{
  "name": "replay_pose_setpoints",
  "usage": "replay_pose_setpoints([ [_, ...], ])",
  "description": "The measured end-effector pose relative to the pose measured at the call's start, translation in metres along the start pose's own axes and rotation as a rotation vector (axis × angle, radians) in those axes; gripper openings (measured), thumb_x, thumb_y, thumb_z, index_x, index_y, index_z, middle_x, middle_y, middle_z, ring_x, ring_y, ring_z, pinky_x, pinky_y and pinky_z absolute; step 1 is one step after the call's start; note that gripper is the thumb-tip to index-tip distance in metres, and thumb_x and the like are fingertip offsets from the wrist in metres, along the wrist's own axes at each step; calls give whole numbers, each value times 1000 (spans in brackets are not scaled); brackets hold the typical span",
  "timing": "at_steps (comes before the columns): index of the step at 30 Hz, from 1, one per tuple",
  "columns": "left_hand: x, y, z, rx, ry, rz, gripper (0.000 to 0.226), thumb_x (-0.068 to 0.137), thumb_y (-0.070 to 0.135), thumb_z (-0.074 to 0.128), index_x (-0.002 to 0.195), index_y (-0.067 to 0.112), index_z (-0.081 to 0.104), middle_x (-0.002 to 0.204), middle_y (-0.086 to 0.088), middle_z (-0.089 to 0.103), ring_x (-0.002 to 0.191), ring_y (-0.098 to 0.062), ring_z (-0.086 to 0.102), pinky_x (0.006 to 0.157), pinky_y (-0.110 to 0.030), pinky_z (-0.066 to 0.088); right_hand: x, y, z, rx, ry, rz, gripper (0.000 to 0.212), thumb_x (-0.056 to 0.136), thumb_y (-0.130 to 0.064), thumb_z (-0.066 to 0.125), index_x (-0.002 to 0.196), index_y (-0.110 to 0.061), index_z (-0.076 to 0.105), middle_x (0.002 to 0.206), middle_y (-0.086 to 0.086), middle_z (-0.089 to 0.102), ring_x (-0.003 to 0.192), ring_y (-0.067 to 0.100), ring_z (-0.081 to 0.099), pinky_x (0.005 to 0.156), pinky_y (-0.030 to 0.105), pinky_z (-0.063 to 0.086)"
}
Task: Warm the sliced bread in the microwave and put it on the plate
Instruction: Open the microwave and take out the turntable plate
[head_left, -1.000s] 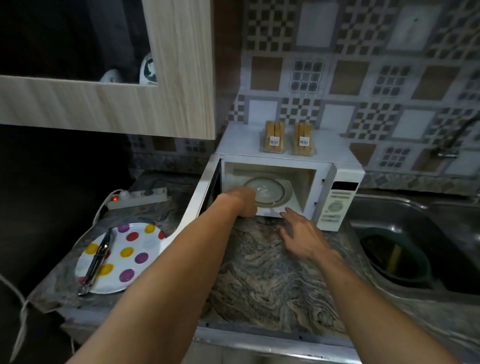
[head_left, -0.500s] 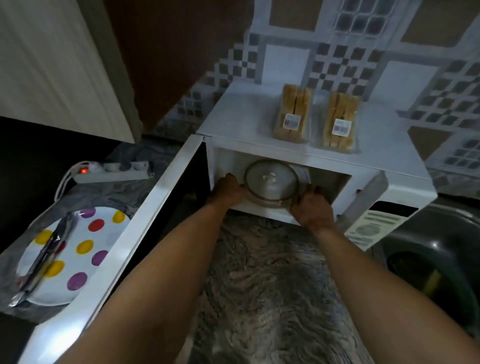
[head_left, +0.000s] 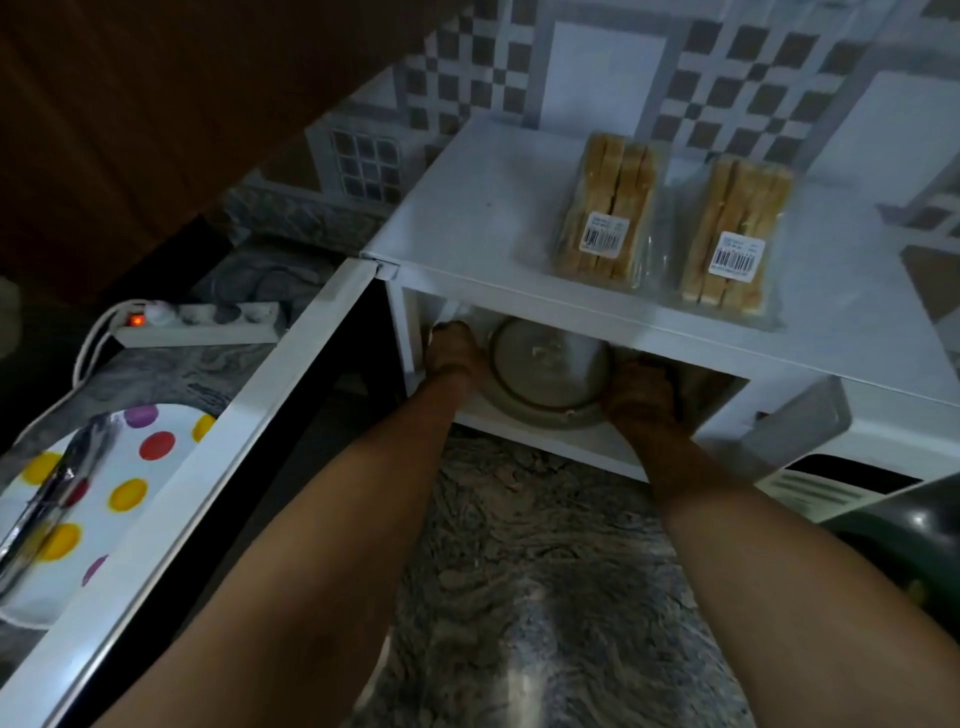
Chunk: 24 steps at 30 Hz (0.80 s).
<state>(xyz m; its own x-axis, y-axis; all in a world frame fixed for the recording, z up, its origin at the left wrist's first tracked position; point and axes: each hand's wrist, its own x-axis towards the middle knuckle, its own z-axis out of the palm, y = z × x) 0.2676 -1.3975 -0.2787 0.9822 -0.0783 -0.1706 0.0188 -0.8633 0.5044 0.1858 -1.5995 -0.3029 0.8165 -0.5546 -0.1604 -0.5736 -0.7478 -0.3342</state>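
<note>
The white microwave (head_left: 467, 208) stands with its door (head_left: 218, 467) swung open to the left. Inside it sits a clear glass lid or turntable dish (head_left: 550, 369). My left hand (head_left: 452, 353) grips its left rim and my right hand (head_left: 641, 397) grips its right rim, both inside the cavity. Two wrapped packs of sliced bread lie on top of the microwave, one (head_left: 605, 213) on the left and one (head_left: 732, 234) on the right. The white plate with coloured dots (head_left: 130, 467) sits on the counter at the left, with metal tongs (head_left: 47, 509) lying across it.
A white power strip (head_left: 202, 322) with a red light lies behind the plate. The marbled counter (head_left: 545, 571) runs under my arms. A dark sink basin (head_left: 904, 525) shows at the right edge. A dark cabinet hangs over the upper left.
My right hand left the counter and went into the microwave. Both hands now hold the glass dish by its rims. The camera has leaned in closer and looks down more steeply.
</note>
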Motion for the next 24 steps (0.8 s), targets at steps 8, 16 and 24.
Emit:
replay_pose_setpoints([
  [8,-3,6,2,7,46,-34,34,98,20,50,126,2,58,132,-20,56,120,-33,57,101,-39,44,10,12,13,96,210,-52,52,102,-27,40,152,-12,33,156,14,32,143,34,31,117,45,26],
  [16,-30,9,-26,-1,-110,26,31,97,17,52,117,-5,61,126,-22,61,116,-34,58,88,-35,47,-34,-9,-19,-98,78,-23,33,104,-18,44,125,-1,62,129,19,62,123,34,56,103,43,45],
  [24,-77,5,-64,90,-228,226,17,91,26,59,94,9,56,104,-13,62,95,-31,61,71,-32,47,-111,-28,-53,-169,150,-90,24,97,-16,50,107,-6,69,111,17,70,105,32,65,81,34,49],
])
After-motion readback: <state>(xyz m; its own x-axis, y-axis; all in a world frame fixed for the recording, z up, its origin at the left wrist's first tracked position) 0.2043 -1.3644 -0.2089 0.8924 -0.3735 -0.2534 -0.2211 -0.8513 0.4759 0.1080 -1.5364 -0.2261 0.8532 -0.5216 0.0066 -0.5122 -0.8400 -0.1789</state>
